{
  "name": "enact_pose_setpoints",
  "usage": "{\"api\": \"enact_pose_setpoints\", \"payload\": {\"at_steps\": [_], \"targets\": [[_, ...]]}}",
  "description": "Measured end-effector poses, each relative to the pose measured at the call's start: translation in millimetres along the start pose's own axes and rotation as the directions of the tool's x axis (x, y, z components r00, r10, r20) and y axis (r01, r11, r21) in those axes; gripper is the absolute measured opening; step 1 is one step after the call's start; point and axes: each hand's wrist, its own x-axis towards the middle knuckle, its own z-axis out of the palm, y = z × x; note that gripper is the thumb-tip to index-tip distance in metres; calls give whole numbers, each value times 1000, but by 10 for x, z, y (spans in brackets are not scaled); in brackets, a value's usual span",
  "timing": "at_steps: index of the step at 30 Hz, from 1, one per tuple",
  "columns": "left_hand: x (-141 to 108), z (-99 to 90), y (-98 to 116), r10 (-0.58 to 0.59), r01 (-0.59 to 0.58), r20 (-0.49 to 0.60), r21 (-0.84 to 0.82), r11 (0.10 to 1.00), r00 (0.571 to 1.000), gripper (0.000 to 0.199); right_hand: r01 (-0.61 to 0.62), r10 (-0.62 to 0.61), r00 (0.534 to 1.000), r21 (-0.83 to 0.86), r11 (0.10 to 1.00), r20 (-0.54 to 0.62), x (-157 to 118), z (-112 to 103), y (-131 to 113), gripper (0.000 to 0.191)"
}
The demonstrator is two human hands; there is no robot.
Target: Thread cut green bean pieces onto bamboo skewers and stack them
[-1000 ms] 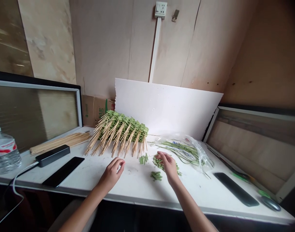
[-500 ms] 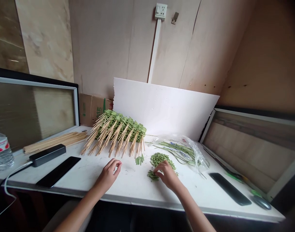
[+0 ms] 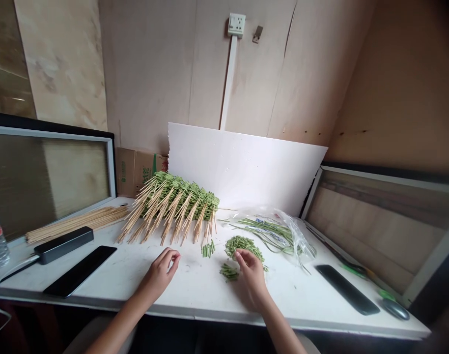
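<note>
My left hand (image 3: 161, 270) is over the white table (image 3: 195, 295), thumb and fingertips pinched together; anything between them is too small to make out. Over the near edge of a pile of short green stem pieces (image 3: 242, 242) is my right hand (image 3: 249, 269), its thumb and fingers close together, their contents hidden. A smaller cluster of cut pieces (image 3: 229, 272) lies just left of it. Between the hands, a short row of green pieces (image 3: 208, 249) lies below a stack of skewered green stems (image 3: 187, 194), whose bare wooden ends point toward me.
Loose wooden sticks (image 3: 77, 223), a black power bank (image 3: 64, 244) and a dark phone (image 3: 80, 271) lie left. Long green stems in a clear plastic bag (image 3: 283, 231) lie right, near another dark slab (image 3: 348, 289) and a mouse (image 3: 395, 309). A white board (image 3: 242, 167) stands behind.
My right hand has lifted slightly off the small cluster, uncovering more of it. My left hand keeps its pinched shape. The whole view has shifted a little.
</note>
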Motion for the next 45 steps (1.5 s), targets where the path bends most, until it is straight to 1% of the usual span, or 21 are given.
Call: {"api": "enact_pose_setpoints", "payload": {"at_steps": [3,7,11,16,19,23,26,30,34,36,39,42,45], "targets": [[-26,20,-17,7,-6,49,-36,999,999,14,-63,68,997,157,986,-28,-75,39,39,50],[-68,14,-22,9,-1,124,-65,998,992,13,-171,195,980,300,938,-51,-143,42,61,54],[-108,3,54,19,-10,133,-62,998,991,14,-210,234,972,375,903,-18,-174,41,42,47],[-82,50,207,-16,27,146,-73,997,989,15,-237,257,966,406,883,6,-192,49,-2,41],[-17,93,246,-37,51,148,-90,995,988,16,-253,271,962,430,867,22,-187,28,6,40],[41,133,237,-35,51,151,-102,993,988,16,-244,274,962,439,865,-5,-176,-13,45,44],[28,149,225,-23,42,170,-111,993,985,15,-227,259,966,424,876,-18,-183,-24,53,46],[-14,161,217,-3,29,203,-126,992,979,14,-233,249,968,416,879,17,-199,-7,18,38],[-26,159,221,8,19,210,-129,991,978,14,-260,282,959,425,867,11,-202,9,-34,42],[-26,158,227,22,5,211,-126,992,977,15,-268,282,959,424,865,30,-202,10,-52,44],[-31,165,227,36,-15,192,-107,994,981,16,-278,277,959,419,864,65,-206,5,-55,41],[-43,181,213,41,-24,176,-96,995,984,15,-292,282,955,455,841,90,-209,-3,-30,37],[-54,192,194,41,-22,185,-104,994,982,13,-303,290,951,496,814,106,-205,-7,-2,35]]}}
